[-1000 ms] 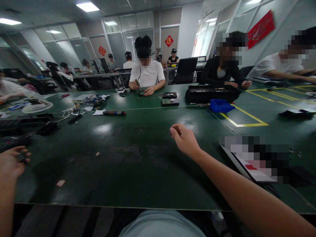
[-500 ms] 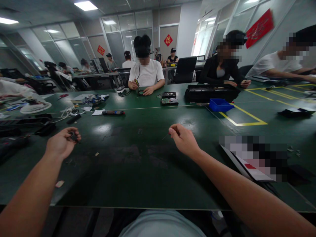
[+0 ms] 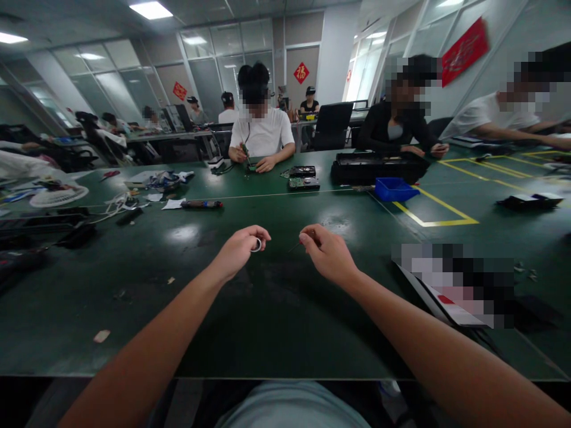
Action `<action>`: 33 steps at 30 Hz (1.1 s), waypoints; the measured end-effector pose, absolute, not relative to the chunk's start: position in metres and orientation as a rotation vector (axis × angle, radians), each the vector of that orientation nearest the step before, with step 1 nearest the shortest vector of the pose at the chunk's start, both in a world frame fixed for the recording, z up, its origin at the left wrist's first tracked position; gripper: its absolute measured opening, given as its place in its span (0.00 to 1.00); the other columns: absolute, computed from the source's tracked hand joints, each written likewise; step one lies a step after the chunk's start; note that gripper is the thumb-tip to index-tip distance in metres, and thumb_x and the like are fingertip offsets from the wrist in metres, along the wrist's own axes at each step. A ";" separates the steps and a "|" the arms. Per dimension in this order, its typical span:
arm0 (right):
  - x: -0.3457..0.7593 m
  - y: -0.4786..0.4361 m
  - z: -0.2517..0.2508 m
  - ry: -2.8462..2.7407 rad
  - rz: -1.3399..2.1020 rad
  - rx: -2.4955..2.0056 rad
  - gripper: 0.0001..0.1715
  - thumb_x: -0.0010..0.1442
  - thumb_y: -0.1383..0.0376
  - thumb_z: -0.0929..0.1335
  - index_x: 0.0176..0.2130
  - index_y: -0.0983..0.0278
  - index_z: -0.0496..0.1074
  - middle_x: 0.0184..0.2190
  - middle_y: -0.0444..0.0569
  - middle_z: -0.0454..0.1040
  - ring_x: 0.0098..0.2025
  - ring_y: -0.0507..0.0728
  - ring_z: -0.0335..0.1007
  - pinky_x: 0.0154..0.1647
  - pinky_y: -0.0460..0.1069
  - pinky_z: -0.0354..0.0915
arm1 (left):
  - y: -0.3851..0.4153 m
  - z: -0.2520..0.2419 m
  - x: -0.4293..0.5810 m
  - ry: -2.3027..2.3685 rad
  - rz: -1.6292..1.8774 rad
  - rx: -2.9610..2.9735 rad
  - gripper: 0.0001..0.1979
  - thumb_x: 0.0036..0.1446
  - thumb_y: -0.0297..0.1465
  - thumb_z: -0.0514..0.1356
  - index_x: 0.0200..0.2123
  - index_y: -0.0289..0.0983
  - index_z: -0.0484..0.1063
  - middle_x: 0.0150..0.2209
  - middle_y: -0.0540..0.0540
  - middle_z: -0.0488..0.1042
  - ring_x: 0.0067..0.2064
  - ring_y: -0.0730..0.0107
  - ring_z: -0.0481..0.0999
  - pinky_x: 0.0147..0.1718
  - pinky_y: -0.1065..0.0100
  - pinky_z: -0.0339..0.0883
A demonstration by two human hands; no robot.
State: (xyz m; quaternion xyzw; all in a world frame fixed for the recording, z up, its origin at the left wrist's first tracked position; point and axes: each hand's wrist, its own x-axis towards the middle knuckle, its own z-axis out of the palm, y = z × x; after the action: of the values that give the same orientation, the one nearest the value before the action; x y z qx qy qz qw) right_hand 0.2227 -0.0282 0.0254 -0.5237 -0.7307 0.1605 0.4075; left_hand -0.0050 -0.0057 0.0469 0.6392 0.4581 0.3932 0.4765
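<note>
Just left of centre, my left hand (image 3: 243,246) is closed around a small round thing with a pale, ring-like edge (image 3: 257,245). The fingers cover most of it, so its kind cannot be made out. To the right, my right hand (image 3: 328,246) pinches a thin dark rod (image 3: 294,246) that points down and left toward the left hand. The rod's other end is hidden in the fingers. Both hands are above the green tabletop (image 3: 250,321), with a narrow gap between them.
Beyond my hands lie a dark marker-like tube (image 3: 203,204), circuit-board parts (image 3: 304,183), a blue bin (image 3: 395,189) and a long black housing (image 3: 379,168). A white sheet (image 3: 464,312) is at right, cables (image 3: 118,205) at left. A co-worker (image 3: 263,134) sits opposite.
My left hand has moved right from the left side of the table to near my right hand, carrying the round thing. My right hand is almost still, keeping the rod.
</note>
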 end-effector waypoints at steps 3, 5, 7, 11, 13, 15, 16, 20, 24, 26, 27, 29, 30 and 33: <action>0.222 -0.028 0.024 -1.826 0.384 -1.324 0.13 0.67 0.58 0.63 0.44 0.62 0.72 0.27 0.46 0.76 0.29 0.56 0.73 0.33 0.50 0.62 | -0.010 0.043 0.020 1.102 0.812 1.721 0.12 0.48 0.25 0.52 0.34 0.36 0.74 0.29 0.48 0.70 0.34 0.67 0.68 0.37 0.65 0.60; 0.222 -0.028 0.023 -1.826 0.369 -1.320 0.13 0.67 0.59 0.63 0.44 0.62 0.72 0.27 0.46 0.76 0.29 0.56 0.73 0.33 0.50 0.62 | -0.014 0.038 0.031 1.090 0.761 1.809 0.12 0.50 0.25 0.51 0.35 0.37 0.73 0.31 0.48 0.71 0.35 0.66 0.69 0.37 0.65 0.61; 0.222 -0.028 0.022 -1.831 0.362 -1.312 0.12 0.67 0.59 0.63 0.45 0.62 0.71 0.29 0.47 0.76 0.30 0.56 0.73 0.33 0.50 0.63 | -0.018 0.032 0.037 1.072 0.733 1.877 0.13 0.52 0.25 0.50 0.36 0.37 0.73 0.33 0.47 0.72 0.38 0.65 0.70 0.39 0.64 0.62; 0.221 -0.027 0.019 -1.841 0.379 -1.307 0.12 0.66 0.61 0.64 0.47 0.62 0.71 0.32 0.48 0.77 0.32 0.57 0.73 0.35 0.51 0.64 | -0.025 0.016 0.037 1.074 0.644 2.001 0.16 0.51 0.25 0.55 0.45 0.37 0.71 0.42 0.45 0.74 0.43 0.62 0.73 0.43 0.62 0.65; 0.221 -0.027 0.019 -1.841 0.385 -1.312 0.12 0.66 0.61 0.64 0.47 0.62 0.71 0.32 0.48 0.77 0.33 0.57 0.74 0.35 0.51 0.64 | -0.025 0.008 0.034 1.134 0.645 2.058 0.21 0.49 0.22 0.56 0.49 0.37 0.69 0.46 0.43 0.74 0.46 0.61 0.73 0.45 0.62 0.66; 0.221 -0.027 0.020 -1.838 0.396 -1.317 0.12 0.66 0.60 0.64 0.45 0.62 0.72 0.31 0.48 0.77 0.32 0.57 0.73 0.35 0.51 0.64 | -0.022 0.002 0.031 1.204 0.679 2.100 0.21 0.50 0.20 0.56 0.49 0.37 0.70 0.47 0.42 0.74 0.48 0.60 0.73 0.48 0.61 0.67; 0.221 -0.027 0.021 -1.837 0.397 -1.321 0.12 0.67 0.59 0.64 0.44 0.62 0.72 0.30 0.47 0.77 0.31 0.56 0.73 0.33 0.51 0.63 | -0.020 0.000 0.029 1.232 0.691 2.115 0.20 0.52 0.20 0.56 0.48 0.37 0.71 0.47 0.42 0.75 0.48 0.59 0.74 0.49 0.60 0.67; 0.223 -0.028 0.024 -1.797 0.412 -1.344 0.16 0.65 0.53 0.65 0.33 0.61 0.73 0.24 0.44 0.72 0.26 0.55 0.67 0.29 0.50 0.59 | -0.008 -0.006 0.020 1.260 0.738 2.184 0.16 0.55 0.24 0.62 0.48 0.39 0.75 0.49 0.43 0.76 0.52 0.57 0.73 0.54 0.55 0.65; 0.223 -0.025 0.021 -1.615 0.640 -1.230 0.15 0.65 0.54 0.65 0.34 0.61 0.72 0.25 0.44 0.72 0.27 0.54 0.68 0.31 0.51 0.63 | 0.000 -0.010 0.013 1.273 0.847 2.174 0.20 0.55 0.24 0.65 0.52 0.40 0.75 0.52 0.44 0.76 0.55 0.57 0.73 0.58 0.54 0.63; 0.222 -0.023 0.019 -1.507 0.727 -1.127 0.13 0.65 0.55 0.65 0.37 0.62 0.72 0.27 0.45 0.74 0.29 0.54 0.70 0.33 0.51 0.66 | 0.001 -0.010 0.012 1.301 0.904 2.136 0.23 0.56 0.25 0.65 0.56 0.40 0.72 0.54 0.43 0.75 0.56 0.57 0.73 0.58 0.54 0.63; 0.222 -0.023 0.018 -1.464 0.747 -1.088 0.13 0.64 0.55 0.66 0.39 0.62 0.72 0.28 0.45 0.75 0.30 0.54 0.71 0.34 0.51 0.67 | 0.001 -0.010 0.012 1.309 0.926 2.128 0.23 0.56 0.26 0.65 0.56 0.39 0.72 0.54 0.43 0.75 0.56 0.57 0.73 0.58 0.54 0.63; 0.221 -0.022 0.016 -1.410 0.761 -1.048 0.13 0.64 0.55 0.66 0.41 0.62 0.72 0.30 0.46 0.76 0.31 0.55 0.73 0.35 0.52 0.69 | 0.001 -0.009 0.012 1.308 0.948 2.135 0.21 0.56 0.26 0.66 0.54 0.39 0.73 0.53 0.43 0.76 0.55 0.57 0.73 0.58 0.54 0.63; 0.221 -0.022 0.016 -1.399 0.764 -1.040 0.13 0.64 0.56 0.67 0.41 0.62 0.72 0.30 0.47 0.76 0.32 0.55 0.73 0.35 0.52 0.69 | 0.001 -0.008 0.012 1.299 0.951 2.144 0.20 0.57 0.27 0.66 0.54 0.39 0.74 0.53 0.43 0.76 0.55 0.58 0.73 0.58 0.55 0.63; 0.221 -0.022 0.016 -1.390 0.764 -1.017 0.12 0.64 0.56 0.67 0.42 0.62 0.72 0.31 0.47 0.77 0.32 0.55 0.74 0.36 0.53 0.70 | 0.000 -0.007 0.011 1.269 0.948 2.156 0.19 0.58 0.27 0.65 0.53 0.39 0.74 0.53 0.44 0.77 0.55 0.59 0.73 0.58 0.56 0.63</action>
State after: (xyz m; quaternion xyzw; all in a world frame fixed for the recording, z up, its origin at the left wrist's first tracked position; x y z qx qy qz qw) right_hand 0.2211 -0.0223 0.0158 -0.4366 -0.5968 0.3279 0.5879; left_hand 0.0110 -0.0001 -0.0066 0.7840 0.4617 0.3448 0.2310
